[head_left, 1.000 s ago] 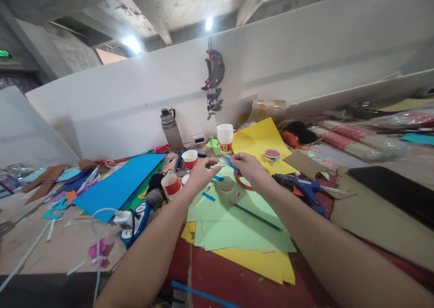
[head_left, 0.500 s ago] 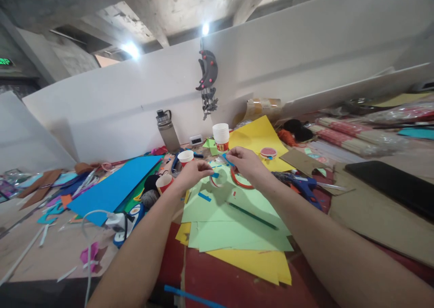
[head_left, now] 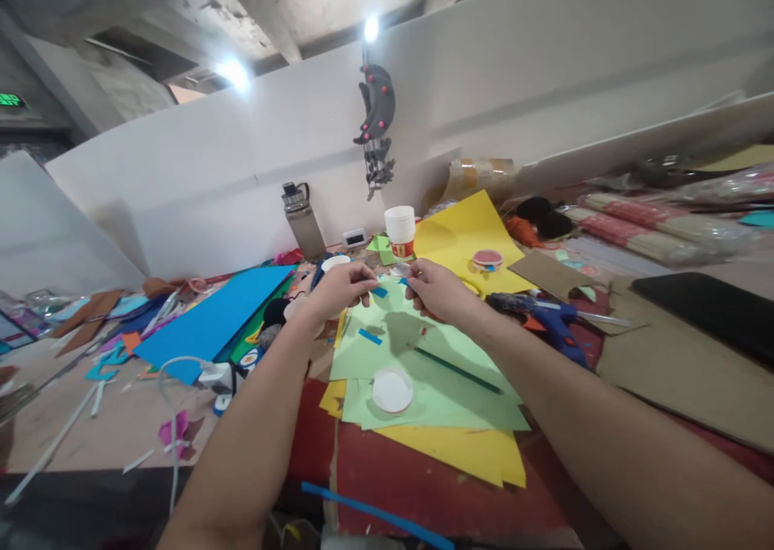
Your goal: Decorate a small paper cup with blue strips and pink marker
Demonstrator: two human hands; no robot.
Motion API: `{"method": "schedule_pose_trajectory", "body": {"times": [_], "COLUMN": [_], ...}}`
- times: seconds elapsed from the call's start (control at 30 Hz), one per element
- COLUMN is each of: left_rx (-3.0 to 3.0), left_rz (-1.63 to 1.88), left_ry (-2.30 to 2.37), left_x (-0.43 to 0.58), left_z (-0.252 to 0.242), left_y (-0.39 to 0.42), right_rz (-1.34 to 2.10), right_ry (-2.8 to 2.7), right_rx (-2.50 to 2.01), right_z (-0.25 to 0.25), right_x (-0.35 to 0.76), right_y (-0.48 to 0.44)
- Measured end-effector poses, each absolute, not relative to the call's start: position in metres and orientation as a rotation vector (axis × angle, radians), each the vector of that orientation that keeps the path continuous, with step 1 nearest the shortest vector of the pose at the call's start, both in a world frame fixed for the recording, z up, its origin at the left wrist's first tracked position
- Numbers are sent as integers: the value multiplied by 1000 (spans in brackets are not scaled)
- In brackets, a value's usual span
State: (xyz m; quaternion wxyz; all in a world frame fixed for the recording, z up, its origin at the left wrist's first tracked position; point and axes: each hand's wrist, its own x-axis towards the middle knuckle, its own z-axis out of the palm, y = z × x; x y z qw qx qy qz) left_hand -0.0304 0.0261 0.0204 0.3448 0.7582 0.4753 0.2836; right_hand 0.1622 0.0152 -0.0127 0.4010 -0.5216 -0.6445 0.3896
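Observation:
My left hand (head_left: 339, 285) is closed in a pinch on a small blue paper strip (head_left: 379, 292). My right hand (head_left: 436, 290) is closed just to its right, fingers pinched on something small I cannot make out. Both hands hover above a stack of light green paper sheets (head_left: 435, 389). A white paper cup (head_left: 393, 389) stands on the green sheets, nearer to me than the hands. Another blue strip (head_left: 369, 336) and a dark green stick (head_left: 458, 369) lie on the same sheets.
Yellow sheets (head_left: 477, 453) lie under the green ones. A blue glue gun (head_left: 553, 322) is to the right, a blue board (head_left: 211, 324) to the left. Stacked white cups (head_left: 400, 229), a grey bottle (head_left: 301, 221) and a white wall stand behind. Cardboard (head_left: 677, 372) covers the right.
The white cup that my left hand held at the far side now stands on the green sheets close to me. Both hands have drawn together, pinching the blue strip.

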Motion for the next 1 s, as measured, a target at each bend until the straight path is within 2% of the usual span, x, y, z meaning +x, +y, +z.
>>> {"method": "schedule_pose_trajectory", "body": {"times": [0.13, 0.3, 0.4, 0.6, 0.8, 1.0], "left_rx": [1824, 1733, 1682, 1645, 1617, 1759], "left_rz": [946, 1001, 987, 890, 1026, 920], "left_ry": [1309, 1391, 1431, 1367, 1278, 1296], "left_x": [-44, -42, -35, -27, -34, -35], "left_z": [16, 9, 10, 14, 7, 0], "left_y": [38, 42, 36, 28, 40, 41], "right_rz": [607, 926, 794, 660, 382, 519], "right_ry": [-1925, -2657, -2843, -2646, -2364, -2351], "right_rx": [-1375, -1043, -971, -1195, -1517, -1526], "right_z": [1, 16, 14, 6, -14, -29], "right_x": [165, 167, 163, 159, 160, 161], "right_y": [-2, -42, -59, -47, -15, -2]}}
